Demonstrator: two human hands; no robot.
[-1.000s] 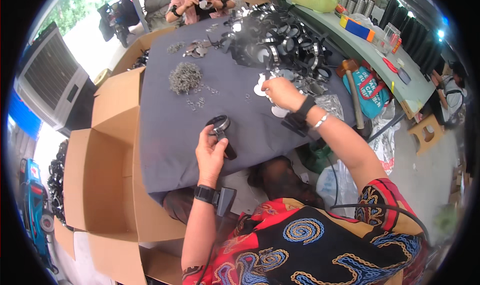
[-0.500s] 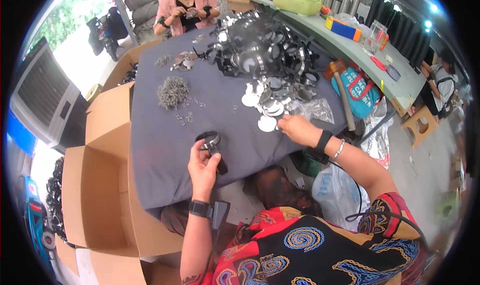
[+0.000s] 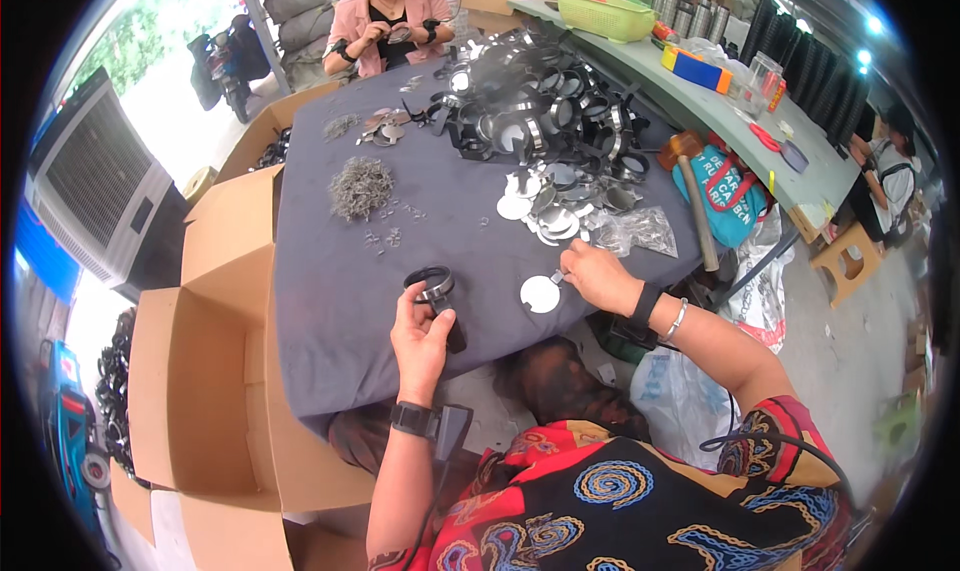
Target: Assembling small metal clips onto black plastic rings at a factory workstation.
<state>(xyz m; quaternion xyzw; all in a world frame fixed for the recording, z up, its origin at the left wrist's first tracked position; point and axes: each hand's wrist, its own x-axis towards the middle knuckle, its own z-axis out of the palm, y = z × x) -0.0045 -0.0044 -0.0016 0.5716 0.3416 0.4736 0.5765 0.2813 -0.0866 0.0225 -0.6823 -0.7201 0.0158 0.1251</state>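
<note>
Right grip: pinching a round pale disc at its tab, now drawn clear of the pile over the table. Left grip: closed around a black-handled ring. Both pieces are now in hand, apart.

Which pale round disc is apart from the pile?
The disc whose small tab the right hand pinches; the other discs lie heaped together farther back.

Wht caps ltrg on teal bag, red print on wht sack, blurred
</note>
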